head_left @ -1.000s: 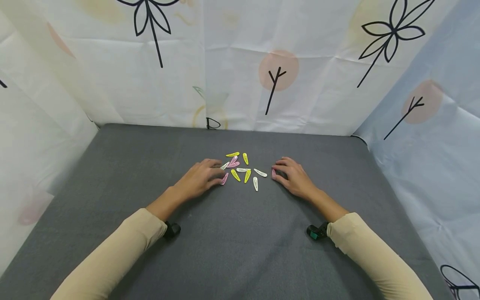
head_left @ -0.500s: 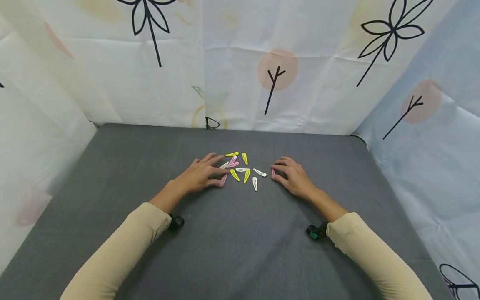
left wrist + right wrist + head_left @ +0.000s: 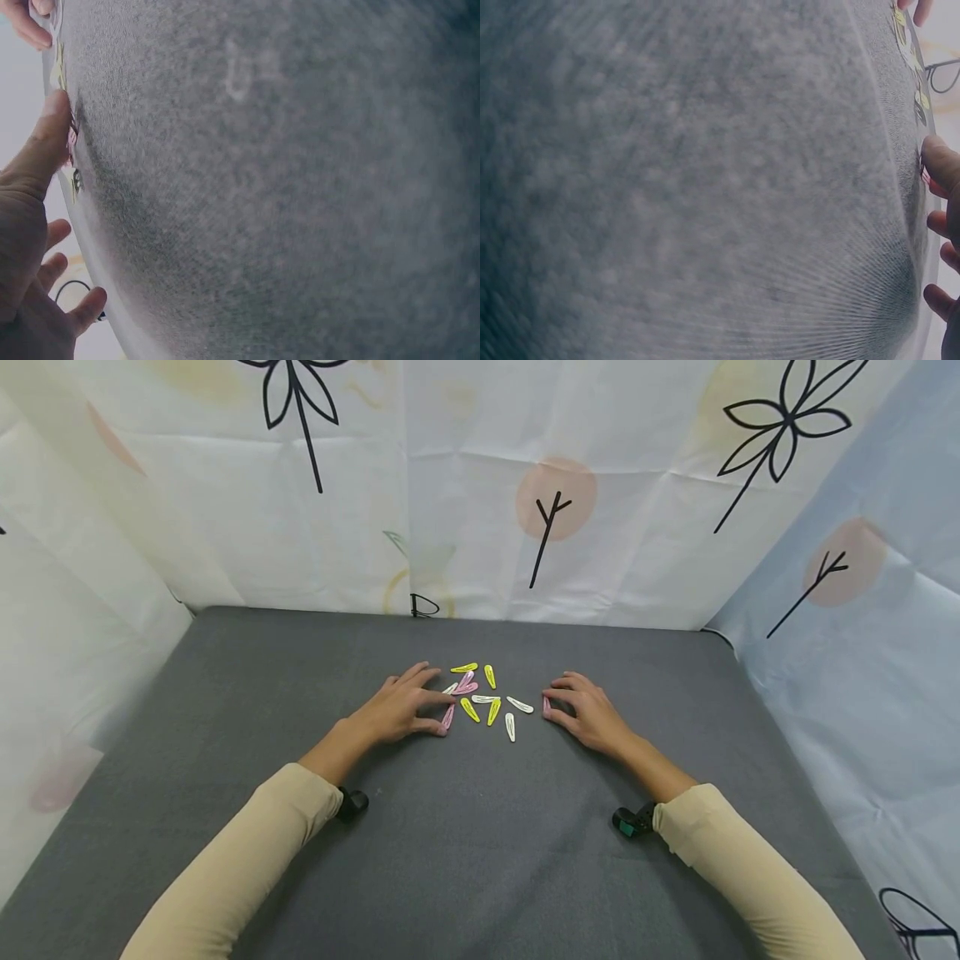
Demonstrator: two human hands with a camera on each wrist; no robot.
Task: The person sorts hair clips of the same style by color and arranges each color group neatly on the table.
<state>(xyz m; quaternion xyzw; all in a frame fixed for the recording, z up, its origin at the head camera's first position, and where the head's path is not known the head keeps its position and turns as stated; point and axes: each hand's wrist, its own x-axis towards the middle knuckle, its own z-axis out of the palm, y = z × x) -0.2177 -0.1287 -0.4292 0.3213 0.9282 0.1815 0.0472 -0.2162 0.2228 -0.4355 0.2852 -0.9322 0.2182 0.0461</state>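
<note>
Twelve hair clips [image 3: 493, 713], four each of yellow, pink and white, lay on the grey worktop [image 3: 480, 860], somewhat toward its far side. On my feed from the head camera, the right hand [image 3: 591, 714] pinched a pink clip [image 3: 547, 704] between thumb and index finger, just right of the cluster. At the cluster's left edge, the left hand [image 3: 400, 708] had its thumb at the near end of another pink clip [image 3: 447, 718] and its index finger by the far end; I could not tell whether it gripped. Two yellow clips [image 3: 464, 667] lay farthest, one white clip [image 3: 510, 727] nearest.
</note>
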